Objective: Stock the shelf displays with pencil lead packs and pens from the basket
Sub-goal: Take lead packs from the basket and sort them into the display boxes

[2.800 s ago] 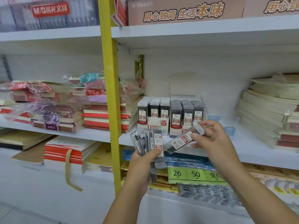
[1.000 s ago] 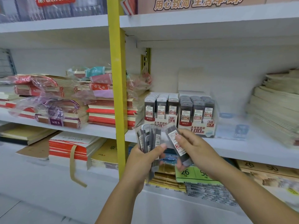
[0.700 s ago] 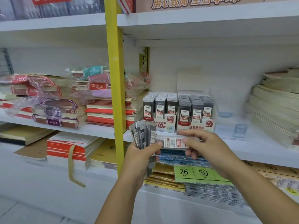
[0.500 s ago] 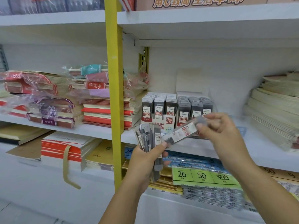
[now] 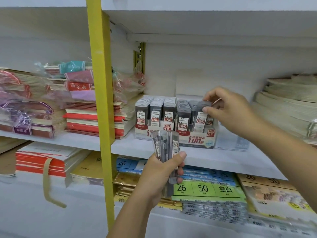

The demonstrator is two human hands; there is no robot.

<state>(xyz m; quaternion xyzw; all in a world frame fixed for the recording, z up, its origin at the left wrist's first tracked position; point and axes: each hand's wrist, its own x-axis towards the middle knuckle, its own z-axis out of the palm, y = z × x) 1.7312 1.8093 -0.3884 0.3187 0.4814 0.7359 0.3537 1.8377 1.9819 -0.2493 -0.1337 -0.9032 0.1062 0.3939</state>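
Right hand (image 5: 228, 111) pinches a lead pack (image 5: 201, 118) from above; left hand (image 5: 159, 172) grips a bundle (image 5: 165, 145).

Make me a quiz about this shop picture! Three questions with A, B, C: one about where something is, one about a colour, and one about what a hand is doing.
1. Where does the right hand hold the single grey-capped clear plastic lead pack?
A. at the white cardboard display box marked HB 0.7
B. at the box marked HB 0.5
C. down on the floor

2. What colour is the upright metal shelf post?
A. red
B. yellow
C. blue

3. What is the left hand doing?
A. hanging empty
B. gripping a bundle of clear lead packs
C. pressing flat on a book

Answers:
1 A, the pack's lower end is at the front of the HB 0.7 box.
2 B, the post is plainly yellow.
3 B, its fingers and thumb curl round the bundle.
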